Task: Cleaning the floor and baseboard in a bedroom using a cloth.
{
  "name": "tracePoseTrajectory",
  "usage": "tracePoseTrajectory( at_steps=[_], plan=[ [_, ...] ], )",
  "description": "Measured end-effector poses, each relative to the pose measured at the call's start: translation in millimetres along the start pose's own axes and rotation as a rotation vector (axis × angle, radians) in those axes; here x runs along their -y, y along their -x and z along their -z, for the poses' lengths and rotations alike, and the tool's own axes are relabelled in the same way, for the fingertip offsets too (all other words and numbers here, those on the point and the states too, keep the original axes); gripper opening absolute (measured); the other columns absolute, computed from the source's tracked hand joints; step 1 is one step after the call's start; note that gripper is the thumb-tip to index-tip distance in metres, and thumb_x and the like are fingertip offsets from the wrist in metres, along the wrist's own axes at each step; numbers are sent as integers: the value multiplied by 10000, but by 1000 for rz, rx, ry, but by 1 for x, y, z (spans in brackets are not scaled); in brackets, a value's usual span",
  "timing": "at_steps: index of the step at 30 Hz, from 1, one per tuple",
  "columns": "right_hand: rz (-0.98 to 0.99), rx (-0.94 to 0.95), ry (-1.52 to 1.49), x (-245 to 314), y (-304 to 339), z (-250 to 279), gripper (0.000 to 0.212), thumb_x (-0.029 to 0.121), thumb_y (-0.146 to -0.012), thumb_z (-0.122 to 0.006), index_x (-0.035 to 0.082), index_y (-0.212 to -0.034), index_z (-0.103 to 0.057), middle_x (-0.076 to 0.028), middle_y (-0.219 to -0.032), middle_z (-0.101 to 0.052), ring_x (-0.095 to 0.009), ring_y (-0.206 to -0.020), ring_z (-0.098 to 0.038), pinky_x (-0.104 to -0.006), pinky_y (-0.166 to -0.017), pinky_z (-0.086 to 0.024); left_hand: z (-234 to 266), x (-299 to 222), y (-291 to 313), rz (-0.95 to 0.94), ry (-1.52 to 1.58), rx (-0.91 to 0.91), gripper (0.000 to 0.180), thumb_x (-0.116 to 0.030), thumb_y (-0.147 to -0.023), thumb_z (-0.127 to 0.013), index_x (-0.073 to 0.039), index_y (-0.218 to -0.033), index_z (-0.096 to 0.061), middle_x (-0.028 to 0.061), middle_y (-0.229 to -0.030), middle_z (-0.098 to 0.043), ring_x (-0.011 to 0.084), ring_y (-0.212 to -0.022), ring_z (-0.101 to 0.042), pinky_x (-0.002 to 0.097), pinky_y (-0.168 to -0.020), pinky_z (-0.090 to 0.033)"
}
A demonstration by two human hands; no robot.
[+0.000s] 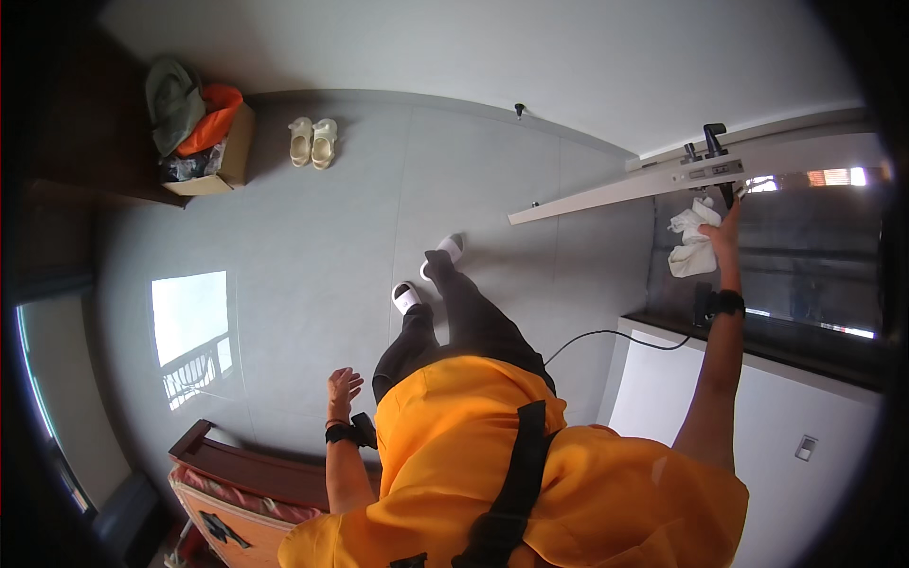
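My right arm reaches out to the far right, where my right hand (724, 237) grips a crumpled white cloth (694, 248). The cloth hangs beside the fingers, just below a dark door handle (727, 192). Whether the fingertips touch that handle cannot be made out. The handle belongs to a white door (606, 194) standing ajar; a second black handle (715, 142) sits on its other face. My left hand (344, 386) hangs low at my side with nothing in it, its fingers apart and slightly bent.
Grey tiles make up the floor (331, 246). A cardboard box (235, 156) with bags stands at the far left, next to pale clogs (312, 144). A doorstop (520, 111) is near the wall. A reddish wooden seat (246, 464) is close at my left. A black cable (615, 333) runs from my right wrist.
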State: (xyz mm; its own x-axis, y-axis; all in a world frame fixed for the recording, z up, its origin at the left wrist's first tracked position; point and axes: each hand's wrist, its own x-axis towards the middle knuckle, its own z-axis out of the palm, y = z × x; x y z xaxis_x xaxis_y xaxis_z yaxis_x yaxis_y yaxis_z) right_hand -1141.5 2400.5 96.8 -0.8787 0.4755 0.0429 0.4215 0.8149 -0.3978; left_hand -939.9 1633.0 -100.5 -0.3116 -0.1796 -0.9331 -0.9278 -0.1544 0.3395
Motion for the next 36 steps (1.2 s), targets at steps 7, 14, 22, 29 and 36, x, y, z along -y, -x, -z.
tracePoseTrajectory(
  at_steps=[7, 14, 22, 29, 36],
  plan=[
    [-93, -77, -6, 1, 4, -8, 1040, 0, -504, -711, 54, -1362, -128, -229, -1322, -326, -335, -1212, -351, -311, -999, -274, 10, 2, -6, -7, -45, -43, 388, -276, -823, -518, -10, -1099, -460, 136, -974, -578, 247, -862, -588, 379, -755, -445],
    [-115, -75, 89, 13, 7, -8, 1036, 14, -525, -717, 67, -1363, -110, -267, -1278, -373, -378, -1154, -415, -325, -966, -321, 1, -9, -4, -12, -57, -17, 406, -288, -809, -536, -9, -1096, -464, 130, -957, -577, 244, -873, -584, 376, -768, -449],
    [-124, -107, 81, 17, 13, -9, 1000, 1, -561, -687, 86, -1365, -98, -262, -1262, -396, -396, -1121, -443, -344, -945, -342, -9, -19, 3, -36, -44, -3, 412, -267, -816, -526, -10, -1130, -455, 131, -971, -582, 246, -857, -590, 383, -755, -442],
    [-33, -201, 176, 4, 23, -7, 961, -48, -575, -638, 146, -1355, -111, -248, -1284, -377, -403, -1170, -385, -378, -945, -343, -11, -26, 4, -48, -23, -13, 404, -259, -820, -523, -6, -1127, -454, 132, -967, -580, 242, -854, -590, 376, -751, -446],
    [-266, -143, 132, 31, 35, 0, 947, -48, -576, -637, 132, -1353, -126, -233, -1319, -332, -390, -1184, -376, -383, -939, -348, -38, -33, -3, 27, -63, -55, 404, -257, -809, -526, 3, -1112, -467, 137, -952, -583, 245, -845, -595, 376, -749, -453]
  ],
)
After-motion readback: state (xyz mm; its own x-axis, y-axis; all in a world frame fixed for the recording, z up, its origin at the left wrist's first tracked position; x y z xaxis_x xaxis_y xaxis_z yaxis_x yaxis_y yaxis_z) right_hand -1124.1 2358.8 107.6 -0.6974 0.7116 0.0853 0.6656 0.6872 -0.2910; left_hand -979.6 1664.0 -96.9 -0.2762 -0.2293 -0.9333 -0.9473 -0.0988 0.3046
